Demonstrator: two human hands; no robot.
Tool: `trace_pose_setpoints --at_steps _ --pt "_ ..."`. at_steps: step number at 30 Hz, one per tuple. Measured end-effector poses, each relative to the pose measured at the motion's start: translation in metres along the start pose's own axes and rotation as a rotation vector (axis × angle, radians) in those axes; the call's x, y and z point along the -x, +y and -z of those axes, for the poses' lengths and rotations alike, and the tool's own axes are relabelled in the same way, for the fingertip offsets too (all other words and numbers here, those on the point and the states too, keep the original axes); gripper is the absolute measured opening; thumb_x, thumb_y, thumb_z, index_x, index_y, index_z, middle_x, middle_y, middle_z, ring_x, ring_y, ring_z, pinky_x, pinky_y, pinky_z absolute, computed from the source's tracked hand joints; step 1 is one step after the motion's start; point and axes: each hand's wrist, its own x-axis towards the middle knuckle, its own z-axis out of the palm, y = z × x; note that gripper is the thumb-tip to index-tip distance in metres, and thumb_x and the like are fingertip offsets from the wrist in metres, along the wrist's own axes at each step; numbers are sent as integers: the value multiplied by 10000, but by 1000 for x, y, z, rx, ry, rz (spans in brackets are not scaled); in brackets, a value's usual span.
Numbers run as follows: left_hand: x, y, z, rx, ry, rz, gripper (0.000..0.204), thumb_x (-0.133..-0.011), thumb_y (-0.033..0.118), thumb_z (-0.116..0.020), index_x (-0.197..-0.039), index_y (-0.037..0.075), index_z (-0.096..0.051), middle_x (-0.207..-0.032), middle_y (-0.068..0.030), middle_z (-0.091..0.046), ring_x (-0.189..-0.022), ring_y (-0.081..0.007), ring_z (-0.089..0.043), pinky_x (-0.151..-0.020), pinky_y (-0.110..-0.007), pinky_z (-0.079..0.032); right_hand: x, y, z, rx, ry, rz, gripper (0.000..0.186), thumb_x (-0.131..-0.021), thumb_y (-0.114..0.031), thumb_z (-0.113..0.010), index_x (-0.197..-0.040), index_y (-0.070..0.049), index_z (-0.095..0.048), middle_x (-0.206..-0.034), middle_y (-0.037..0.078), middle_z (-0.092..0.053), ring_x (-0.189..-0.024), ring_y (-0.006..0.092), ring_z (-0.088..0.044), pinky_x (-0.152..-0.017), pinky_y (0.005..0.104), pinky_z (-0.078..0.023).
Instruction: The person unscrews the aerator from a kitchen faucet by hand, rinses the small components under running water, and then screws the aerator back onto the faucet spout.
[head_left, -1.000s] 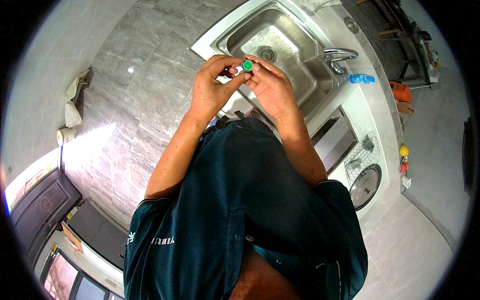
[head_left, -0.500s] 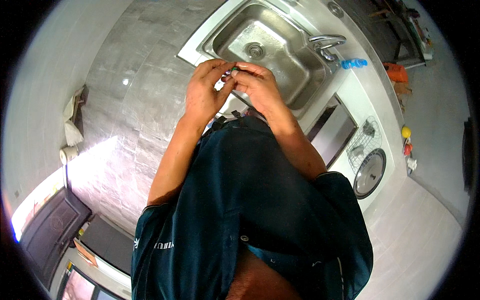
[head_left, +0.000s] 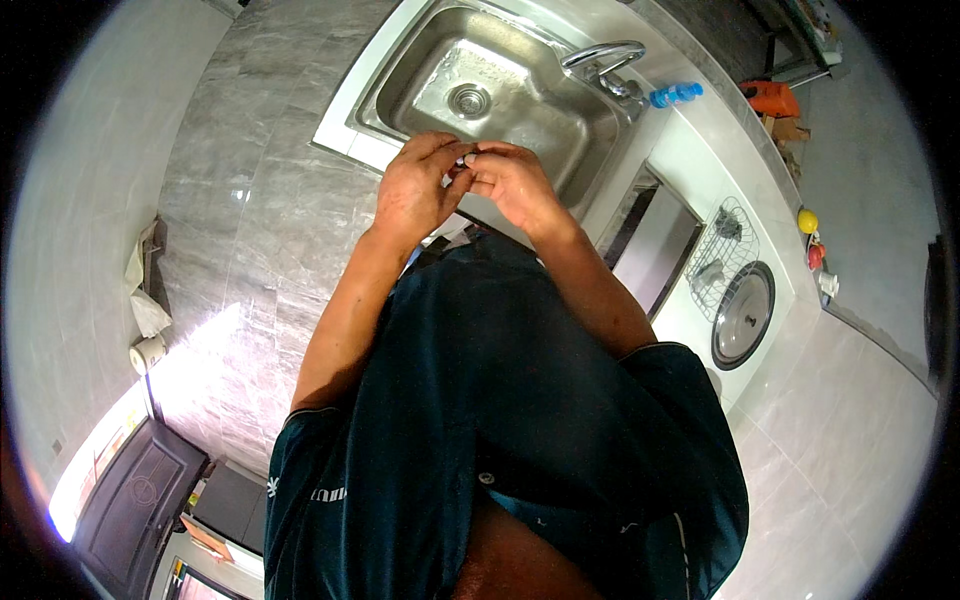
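Observation:
My left hand (head_left: 413, 190) and my right hand (head_left: 516, 187) meet fingertip to fingertip at the near edge of a steel sink (head_left: 512, 112). Pinched between both sets of fingertips is a tiny object (head_left: 461, 161), pale with a dark part; its kind is too small to make out. Fingers cover most of it. Beyond the hands, the basin shows its round drain (head_left: 469, 101), and a chrome faucet (head_left: 606, 56) arches at the far right side.
A blue bottle (head_left: 676, 95) lies beside the faucet. Along the counter to the right are a recessed panel (head_left: 655, 245), a wire rack (head_left: 722, 262) and a round lid (head_left: 743, 315). A dark door (head_left: 140, 495) stands at lower left, with a paper roll (head_left: 148, 354) on the wall.
My view has turned, so the sink and faucet sit further left and higher in the picture. Both hands stay pinched together; the green bit seen earlier at the fingertips no longer shows.

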Motion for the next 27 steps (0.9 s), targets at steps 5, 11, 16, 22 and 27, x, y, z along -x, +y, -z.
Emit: trace_pose_setpoints --at_steps 5,11,16,22,27 --pt "-1 1 -12 36 -20 92 426 -756 166 -726 -1144 50 -590 -1143 -154 -586 -970 -289 -602 -803 -355 -508 -16 -6 35 -173 106 151 248 -820 -6 -574 -1058 50 -528 -934 184 -607 -833 311 -647 -773 418 -548" --pt "59 -50 -8 133 -26 341 346 -782 125 -697 -1102 33 -603 -1172 -159 -569 -1014 -310 -588 -780 -354 -531 -71 -33 100 -205 322 301 298 -821 33 -574 -1090 108 -469 -946 202 -587 -899 341 -633 -860 439 -539" --pt "157 -100 -6 167 36 607 287 -811 81 -661 -1083 9 -607 -1156 -140 -576 -947 -238 -621 -713 -304 -543 -92 -54 108 -25 372 360 363 -823 28 -595 -1137 140 -454 -935 168 -588 -923 312 -630 -866 403 -538" --pt "258 -121 -16 154 134 748 260 -822 61 -638 -1062 -32 -602 -1077 -154 -610 -880 -230 -638 -740 -297 -527 -121 -59 131 9 349 510 314 -826 55 -603 -1114 121 -496 -969 154 -591 -907 298 -636 -869 404 -541" --pt "299 -119 -16 179 129 955 256 -824 93 -632 -1046 -32 -612 -1070 -153 -626 -890 -224 -641 -783 -303 -506 -123 -68 120 -63 380 535 257 -819 68 -601 -1061 112 -525 -941 145 -600 -873 281 -639 -844 380 -549"
